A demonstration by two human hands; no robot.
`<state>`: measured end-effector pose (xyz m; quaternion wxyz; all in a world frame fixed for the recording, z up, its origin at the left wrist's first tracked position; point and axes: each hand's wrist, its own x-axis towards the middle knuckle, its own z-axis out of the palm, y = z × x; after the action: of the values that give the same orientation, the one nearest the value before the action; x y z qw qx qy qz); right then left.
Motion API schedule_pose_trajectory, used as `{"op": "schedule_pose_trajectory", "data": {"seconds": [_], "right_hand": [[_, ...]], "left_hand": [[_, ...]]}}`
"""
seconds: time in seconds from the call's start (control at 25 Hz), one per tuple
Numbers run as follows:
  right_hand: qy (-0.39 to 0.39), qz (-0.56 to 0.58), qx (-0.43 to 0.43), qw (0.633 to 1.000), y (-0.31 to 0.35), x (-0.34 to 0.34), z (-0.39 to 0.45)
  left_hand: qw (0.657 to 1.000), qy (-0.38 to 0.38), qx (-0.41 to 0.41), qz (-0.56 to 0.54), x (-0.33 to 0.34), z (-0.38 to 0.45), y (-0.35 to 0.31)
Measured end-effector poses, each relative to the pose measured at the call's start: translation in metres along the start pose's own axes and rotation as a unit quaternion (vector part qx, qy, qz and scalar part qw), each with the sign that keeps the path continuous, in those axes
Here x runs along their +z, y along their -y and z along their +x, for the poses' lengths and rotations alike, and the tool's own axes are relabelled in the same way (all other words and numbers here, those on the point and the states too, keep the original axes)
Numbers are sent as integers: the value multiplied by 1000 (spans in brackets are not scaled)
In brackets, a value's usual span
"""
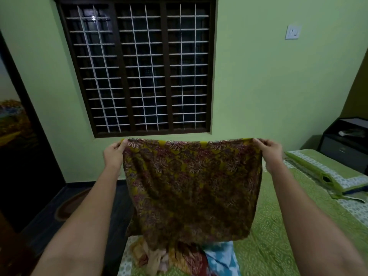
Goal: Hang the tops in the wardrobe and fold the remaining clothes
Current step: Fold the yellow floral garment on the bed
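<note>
A yellow-and-maroon floral garment [191,188] hangs spread out in the air in front of me, below the window. My left hand [114,154] pinches its top left corner and my right hand [269,151] pinches its top right corner, arms stretched forward. The cloth's lower edge hangs just over a heap of other clothes [175,257] on the bed, orange, maroon and a blue-and-white piece [221,257]. The heap's upper part is hidden behind the held garment.
A bed with a green patterned cover [274,236] fills the lower right, with a green pillow [326,172] at its far side. A dark bedside cabinet [346,144] stands at the right. A barred window [139,66] faces me. A dark doorway [22,156] and a floor mat [71,204] lie at the left.
</note>
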<state>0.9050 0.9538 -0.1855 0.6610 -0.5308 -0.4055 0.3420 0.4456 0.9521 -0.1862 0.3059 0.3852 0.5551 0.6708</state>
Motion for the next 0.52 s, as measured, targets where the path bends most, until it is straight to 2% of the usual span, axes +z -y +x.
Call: {"op": "schedule_pose_trajectory", "data": {"seconds": [0.08,0.12,0.16,0.2,0.24,0.28,0.4,0.44,0.52], "right_hand": [[76,152,-51,984,43,-6,-14],[121,229,-95,961,63,-14,-22],[161,302,-138,929,82,-23,-30],[184,356,-170,901,97,-28,-35],[210,385,-189,879,110,-23,-39],[232,386,-190,872,121,-8,-42],[285,263,-139,911,138,73,-50],[321,224,-128,911,139,97,-57],[376,238,-116,888,135,126,-64]], "left_hand": [[990,12,58,-131,0,-11,-40],[972,28,92,-217,-7,-17,-61],[937,71,123,-318,-16,-23,-81],[908,134,127,-375,-19,-30,-99],[898,213,118,-367,-11,-40,-119],[901,270,104,-325,7,-50,-137],[933,301,109,-165,93,-83,-162],[922,332,113,-163,115,-96,-161],[897,379,95,-208,139,-106,-153]]}}
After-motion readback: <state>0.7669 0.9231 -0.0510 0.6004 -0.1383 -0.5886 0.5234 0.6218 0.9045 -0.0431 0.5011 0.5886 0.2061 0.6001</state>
